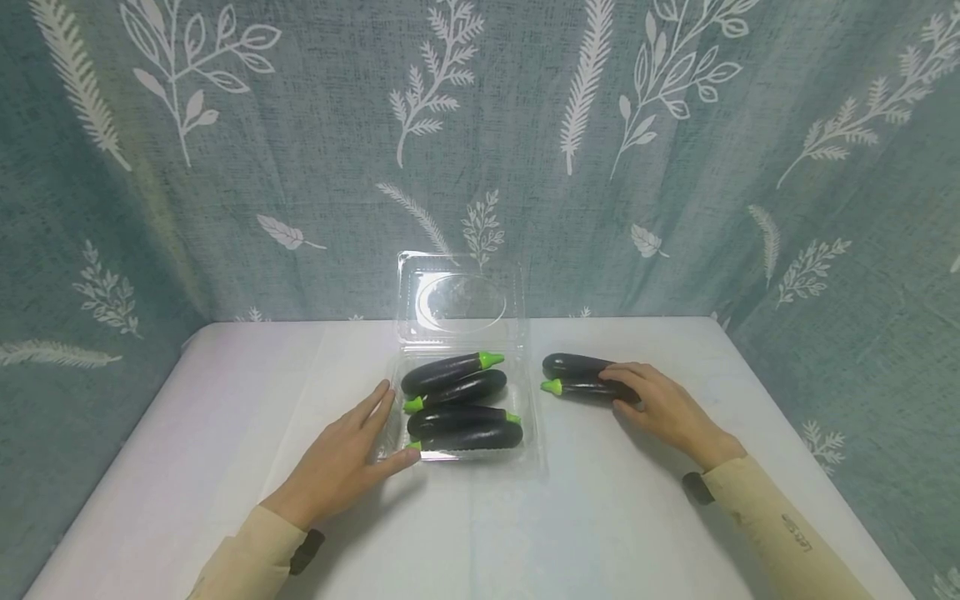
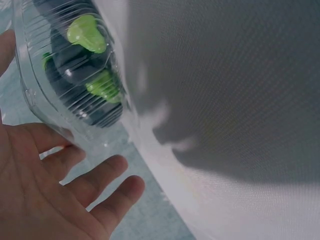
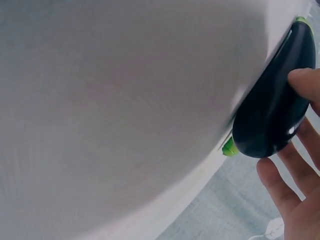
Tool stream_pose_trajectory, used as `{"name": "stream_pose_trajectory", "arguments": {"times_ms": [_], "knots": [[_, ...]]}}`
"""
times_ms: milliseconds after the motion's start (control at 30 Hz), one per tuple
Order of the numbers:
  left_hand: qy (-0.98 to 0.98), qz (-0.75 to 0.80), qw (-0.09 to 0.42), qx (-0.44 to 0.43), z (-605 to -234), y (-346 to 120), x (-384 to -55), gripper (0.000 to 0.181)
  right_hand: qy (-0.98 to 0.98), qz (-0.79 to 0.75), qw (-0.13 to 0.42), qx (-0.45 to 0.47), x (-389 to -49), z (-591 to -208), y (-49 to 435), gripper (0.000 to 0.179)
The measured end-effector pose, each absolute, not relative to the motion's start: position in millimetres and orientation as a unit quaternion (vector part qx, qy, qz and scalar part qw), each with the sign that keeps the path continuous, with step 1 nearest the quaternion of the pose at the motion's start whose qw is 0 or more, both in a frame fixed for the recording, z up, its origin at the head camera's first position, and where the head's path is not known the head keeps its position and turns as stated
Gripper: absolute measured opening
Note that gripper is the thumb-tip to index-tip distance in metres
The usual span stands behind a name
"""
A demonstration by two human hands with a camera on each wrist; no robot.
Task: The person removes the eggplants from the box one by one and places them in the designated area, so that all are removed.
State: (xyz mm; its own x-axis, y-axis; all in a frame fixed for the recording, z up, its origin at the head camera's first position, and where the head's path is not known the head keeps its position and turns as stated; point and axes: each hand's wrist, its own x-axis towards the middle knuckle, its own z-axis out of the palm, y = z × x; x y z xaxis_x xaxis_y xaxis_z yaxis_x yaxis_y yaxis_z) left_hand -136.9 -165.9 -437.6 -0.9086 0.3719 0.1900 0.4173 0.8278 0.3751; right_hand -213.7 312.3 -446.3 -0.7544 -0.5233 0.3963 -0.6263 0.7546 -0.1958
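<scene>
A clear plastic clamshell box (image 1: pixel 534 433) stands on the table with its lid (image 1: pixel 461 302) raised at the back. Inside lie several dark eggplants (image 1: pixel 467 435) with green stems, pointing different ways. My left hand (image 1: pixel 347 454) rests along the box's left side, fingers spread and fairly straight, thumb at the front corner. To the right of the box, two more eggplants lie side by side. My right hand (image 1: pixel 663 408) holds the nearer eggplant (image 3: pixel 272 100) around its blunt right end, thumb on one side and fingers on the other. The farther eggplant (image 1: pixel 573 365) lies right behind it, partly covered by the fingers.
A white cloth covers the table (image 1: pixel 600 517). Behind it and on both sides hangs a blue-green curtain (image 1: pixel 330 208) with white leaf patterns, close to the table's edges. The raised lid stands near the back curtain.
</scene>
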Motion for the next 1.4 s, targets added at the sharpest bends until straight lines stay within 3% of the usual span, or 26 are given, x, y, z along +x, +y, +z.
{"name": "stream_pose_trajectory", "arguments": {"times_ms": [333, 933, 1400], "knots": [[-0.954, -0.21, 0.056, -0.206, -437, -166, -136, 0.095, -0.925, 0.171, 0.159, 0.301, -213, -440, 313, 0.042], [-0.955, -0.207, 0.061, -0.204, -439, -166, -136, 0.096, -0.909, 0.193, 0.196, 0.314, -218, -417, 285, 0.049], [-0.953, -0.216, 0.056, -0.206, -437, -166, -137, 0.096, -0.909, 0.215, 0.157, 0.322, -223, -391, 236, 0.057]]}}
